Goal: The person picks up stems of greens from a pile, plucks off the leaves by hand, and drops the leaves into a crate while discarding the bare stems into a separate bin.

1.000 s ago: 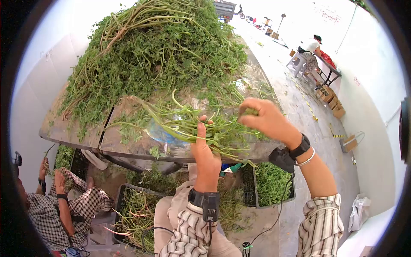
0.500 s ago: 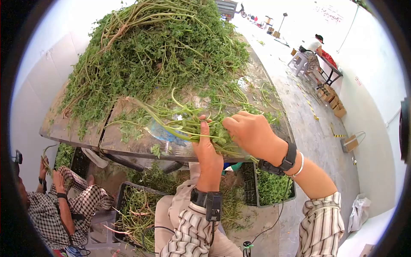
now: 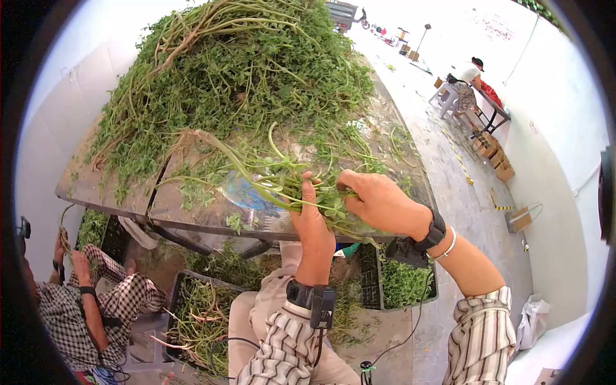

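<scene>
My left hand (image 3: 312, 221) is closed around a bunch of leafy green stems (image 3: 240, 168) above the front edge of the table (image 3: 192, 221). The thick root ends point up and left, while thinner stems and leaves stick out to the right beneath my thumb. At the leafy side, my right hand (image 3: 384, 202) has its fingers curled in a pinch, with bits of a leafy sprig (image 3: 348, 192) showing between them. Behind both hands rises a large heap of the same greens (image 3: 237, 83). A crumpled blue and clear plastic piece (image 3: 247, 192) lies under the bunch.
Below the table stand a black crate of stems (image 3: 199, 314) and another crate of leafy greens (image 3: 404, 285). A co-worker (image 3: 96, 301) sits at the left, holding a stem. Another person (image 3: 467, 83) sits at a far table. Cardboard boxes (image 3: 494, 154) line the right wall.
My right hand has shifted slightly down and right, its fingers opening a little around the greens. The bunch in my left hand has tilted slightly. The view has moved a little.
</scene>
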Demonstrator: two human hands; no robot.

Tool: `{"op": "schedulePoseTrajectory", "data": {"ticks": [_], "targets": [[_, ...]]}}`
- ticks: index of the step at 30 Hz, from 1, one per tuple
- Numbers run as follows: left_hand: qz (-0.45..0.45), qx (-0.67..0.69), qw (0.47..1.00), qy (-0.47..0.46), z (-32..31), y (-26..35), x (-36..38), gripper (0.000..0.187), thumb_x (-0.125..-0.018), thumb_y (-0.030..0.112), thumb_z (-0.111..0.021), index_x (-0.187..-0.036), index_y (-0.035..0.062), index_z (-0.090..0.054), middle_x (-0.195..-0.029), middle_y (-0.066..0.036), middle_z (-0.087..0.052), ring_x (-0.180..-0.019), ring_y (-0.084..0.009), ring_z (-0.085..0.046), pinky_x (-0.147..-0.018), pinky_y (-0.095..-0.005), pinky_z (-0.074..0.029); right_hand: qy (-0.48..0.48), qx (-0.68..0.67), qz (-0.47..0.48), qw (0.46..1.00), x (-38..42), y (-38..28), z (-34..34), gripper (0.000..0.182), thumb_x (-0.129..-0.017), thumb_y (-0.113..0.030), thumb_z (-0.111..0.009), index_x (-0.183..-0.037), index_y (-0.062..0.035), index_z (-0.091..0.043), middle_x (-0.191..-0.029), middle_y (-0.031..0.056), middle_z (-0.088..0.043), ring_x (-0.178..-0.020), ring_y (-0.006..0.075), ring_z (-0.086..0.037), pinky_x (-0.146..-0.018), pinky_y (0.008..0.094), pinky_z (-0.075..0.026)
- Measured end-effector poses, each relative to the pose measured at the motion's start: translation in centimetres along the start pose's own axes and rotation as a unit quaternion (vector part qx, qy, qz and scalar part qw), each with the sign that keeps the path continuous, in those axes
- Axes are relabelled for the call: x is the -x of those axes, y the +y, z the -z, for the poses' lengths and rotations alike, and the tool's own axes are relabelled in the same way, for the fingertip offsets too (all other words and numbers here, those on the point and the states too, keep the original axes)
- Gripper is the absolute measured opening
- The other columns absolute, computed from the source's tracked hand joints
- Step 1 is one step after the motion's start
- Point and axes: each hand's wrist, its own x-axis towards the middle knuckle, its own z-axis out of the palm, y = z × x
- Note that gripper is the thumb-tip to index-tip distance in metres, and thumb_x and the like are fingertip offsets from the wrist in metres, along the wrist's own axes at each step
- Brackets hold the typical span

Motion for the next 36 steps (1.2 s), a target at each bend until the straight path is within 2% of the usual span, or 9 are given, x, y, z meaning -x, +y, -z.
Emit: {"op": "schedulePoseTrajectory", "data": {"ticks": [3,7,9,13,21,24,31,34,36], "targets": [[0.008,-0.012,1.0,0.01,-0.3,0.4,0.2,0.02,-0.091,0.024,-0.052,-0.101,0.0067,-0.052,-0.094,-0.003,-0.052,-0.087,-0.0118,-0.051,-0.074,-0.0275,-0.045,0.027,-0.018,0.083,0.996,-0.2,1.0,-0.2,0.024,-0.076,-0.013,-0.051,-0.095,0.0012,-0.056,-0.088,0.0211,-0.058,-0.085,0.0373,-0.055,-0.073,0.0447,-0.043],[0.014,-0.006,1.0,-0.006,0.1,0.5,0.1,0.021,-0.091,0.025,-0.051,-0.098,0.0058,-0.054,-0.093,-0.002,-0.052,-0.084,-0.012,-0.051,-0.072,-0.0278,-0.045,-0.054,-0.115,0.035,0.991,-0.3,1.6,0.7,0.027,-0.076,-0.014,-0.053,-0.098,0.0006,-0.058,-0.094,0.0193,-0.059,-0.088,0.0362,-0.055,-0.076,0.0433,-0.044],[-0.002,-0.023,1.0,0.019,-0.2,0.4,0.3,0.021,-0.091,0.025,-0.051,-0.098,0.0055,-0.054,-0.094,-0.002,-0.052,-0.082,-0.0125,-0.052,-0.071,-0.0286,-0.045,-0.024,-0.05,0.09,0.994,-0.2,2.3,0.4,0.025,-0.077,-0.016,-0.054,-0.095,0.0002,-0.06,-0.092,0.0182,-0.059,-0.087,0.0358,-0.056,-0.076,0.0431,-0.045],[0.013,-0.037,0.998,0.044,-0.1,0.3,0.3,0.02,-0.091,0.024,-0.051,-0.098,0.0054,-0.054,-0.093,-0.002,-0.053,-0.08,-0.0123,-0.052,-0.07,-0.0289,-0.044,-0.051,0.041,0.058,0.996,0.1,2.2,0.4,0.025,-0.077,-0.017,-0.054,-0.094,0.0,-0.06,-0.088,0.0179,-0.058,-0.085,0.0356,-0.056,-0.076,0.0432,-0.045],[-0.015,-0.066,0.997,0.037,0.6,-1.3,0.2,0.017,-0.09,0.024,-0.053,-0.094,0.0079,-0.051,-0.085,-0.001,-0.052,-0.077,-0.0124,-0.05,-0.066,-0.029,-0.043,0.012,0.155,0.054,0.986,-0.4,2.5,-0.7,0.019,-0.069,-0.02,-0.058,-0.067,-0.0015,-0.057,-0.072,0.015,-0.057,-0.07,0.0336,-0.057,-0.061,0.0432,-0.045],[-0.029,-0.114,0.992,0.049,0.3,-1.9,0.4,0.02,-0.091,0.023,-0.051,-0.085,0.0042,-0.05,-0.082,0.0,-0.05,-0.075,-0.0111,-0.045,-0.069,-0.0272,-0.036,0.022,0.151,0.054,0.987,-1.6,4.2,-1.5,0.02,-0.069,-0.02,-0.056,-0.061,-0.0009,-0.053,-0.065,0.0158,-0.053,-0.063,0.0349,-0.053,-0.057,0.0439,-0.042],[-0.008,-0.113,0.993,0.038,0.5,-2.6,0.0,0.02,-0.089,0.025,-0.056,-0.09,0.0059,-0.05,-0.083,0.001,-0.049,-0.077,-0.0116,-0.045,-0.068,-0.031,-0.04,0.006,0.063,-0.049,0.997,-4.0,4.9,-1.3,0.027,-0.067,-0.025,-0.057,-0.06,0.0006,-0.056,-0.06,0.0209,-0.053,-0.061,0.0392,-0.053,-0.057,0.0467,-0.043],[-0.013,-0.113,0.991,0.074,0.6,-2.7,0.1,0.022,-0.088,0.027,-0.057,-0.091,0.0061,-0.05,-0.082,0.001,-0.048,-0.075,-0.012,-0.046,-0.066,-0.0308,-0.04,0.033,0.02,-0.097,0.994,-4.7,6.7,-1.3,0.028,-0.073,-0.023,-0.054,-0.061,0.002,-0.053,-0.058,0.0203,-0.05,-0.056,0.0313,-0.051,-0.054,0.042,-0.04],[-0.057,-0.132,0.989,0.041,1.4,-2.2,0.1,0.023,-0.088,0.028,-0.057,-0.093,0.0063,-0.05,-0.083,0.001,-0.05,-0.075,-0.0132,-0.048,-0.064,-0.0325,-0.042,0.166,-0.042,0.02,0.985,-5.1,10.4,0.6,0.028,-0.077,-0.023,-0.052,-0.063,0.0014,-0.053,-0.057,0.0103,-0.05,-0.052,0.0181,-0.047,-0.05,0.0357,-0.038]]}}
